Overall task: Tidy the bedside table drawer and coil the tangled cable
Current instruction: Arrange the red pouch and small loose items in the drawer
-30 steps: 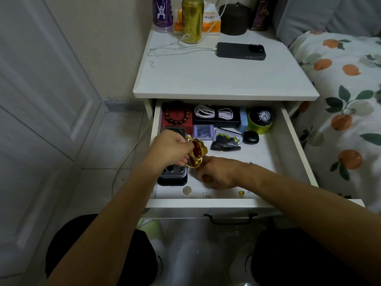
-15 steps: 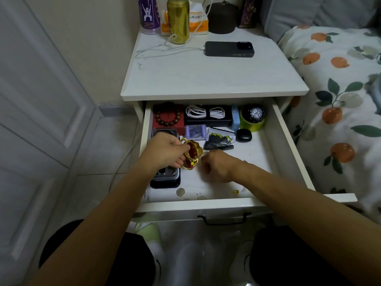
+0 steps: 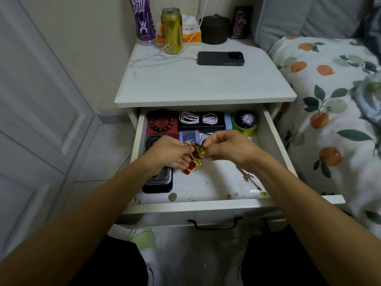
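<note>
The drawer (image 3: pixel 268 129) of the bedside table (image 3: pixel 206 85) is standing pulled open, and both hands are working over its middle. The left hand (image 3: pixel 169 153) is gripping a small red and gold pouch (image 3: pixel 194 159) from the left, its fingers curled round it, while the right hand (image 3: pixel 228 146) is pinching the gold top of the same pouch from the right, so the pouch is hanging between them just above the drawer floor.

Along the back of the drawer, a coiled white cable (image 3: pixel 198 118) is lying bundled on a black case (image 3: pixel 220 125). To its left a brown bead bracelet (image 3: pixel 161 123) is sitting on a red box (image 3: pixel 172 131), and to its right a black watch (image 3: pixel 246 119) is resting in a green holder (image 3: pixel 246 131). Under the left hand a stack of dark trays (image 3: pixel 159 181) is filling the drawer's left side. Near the front edge a coin (image 3: pixel 172 196) is lying, with a thin metal trinket (image 3: pixel 248 176) well to its right.

On the table top a dark phone (image 3: pixel 221 58) is lying flat with a white charging cable (image 3: pixel 158 58) plugged into it, the cable trailing in loose loops round a gold can (image 3: pixel 171 30). A purple bottle (image 3: pixel 142 19) is standing just left of the can.
</note>
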The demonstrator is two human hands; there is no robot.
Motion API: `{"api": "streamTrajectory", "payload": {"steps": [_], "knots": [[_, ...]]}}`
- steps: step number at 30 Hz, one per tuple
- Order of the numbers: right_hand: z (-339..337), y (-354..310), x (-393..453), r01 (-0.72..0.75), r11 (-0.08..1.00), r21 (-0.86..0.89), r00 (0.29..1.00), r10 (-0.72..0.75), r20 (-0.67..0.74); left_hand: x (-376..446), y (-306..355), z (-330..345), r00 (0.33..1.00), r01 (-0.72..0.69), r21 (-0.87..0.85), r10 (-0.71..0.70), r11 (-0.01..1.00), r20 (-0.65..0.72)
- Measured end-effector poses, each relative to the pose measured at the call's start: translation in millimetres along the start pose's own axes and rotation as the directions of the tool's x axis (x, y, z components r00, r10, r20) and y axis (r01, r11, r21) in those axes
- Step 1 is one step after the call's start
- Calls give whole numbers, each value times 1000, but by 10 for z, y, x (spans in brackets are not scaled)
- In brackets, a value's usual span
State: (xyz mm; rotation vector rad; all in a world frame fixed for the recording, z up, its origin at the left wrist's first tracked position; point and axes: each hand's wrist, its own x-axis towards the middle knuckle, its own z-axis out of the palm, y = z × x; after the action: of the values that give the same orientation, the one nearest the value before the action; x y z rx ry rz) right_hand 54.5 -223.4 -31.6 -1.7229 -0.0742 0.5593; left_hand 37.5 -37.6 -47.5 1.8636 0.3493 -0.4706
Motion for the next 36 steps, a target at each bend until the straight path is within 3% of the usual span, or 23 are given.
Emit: {"api": "streamTrajectory", "payload": {"steps": [4,9,22,24,26,29,32,36], "knots": [[-65,-36,40,16,998,-59,999,-18,-31,38,60,51,998,10,-10,-9,1000,68],[-47,1,181,17,960,-280,997,-38,-70,15,88,43,989,47,-57,-38,997,142],[-151,101,118,59,985,-162,994,-72,-76,24,47,23,990,40,-65,-31,997,137],[-231,158,60,43,972,-232,995,-62,-76,16,43,31,993,14,-24,-12,1000,115],[-343,239,-24,17,865,-502,998,-42,-39,16,43,74,994,0,1,0,1000,107],[-381,378,-126,38,529,-848,995,60,83,10,47,120,991,-21,71,11,997,132],[-250,462,-124,96,322,-942,947,261,186,42,38,157,989,-66,156,44,985,142],[-55,448,-64,158,196,-968,901,372,223,57,10,150,988,-81,191,54,978,142]]}}
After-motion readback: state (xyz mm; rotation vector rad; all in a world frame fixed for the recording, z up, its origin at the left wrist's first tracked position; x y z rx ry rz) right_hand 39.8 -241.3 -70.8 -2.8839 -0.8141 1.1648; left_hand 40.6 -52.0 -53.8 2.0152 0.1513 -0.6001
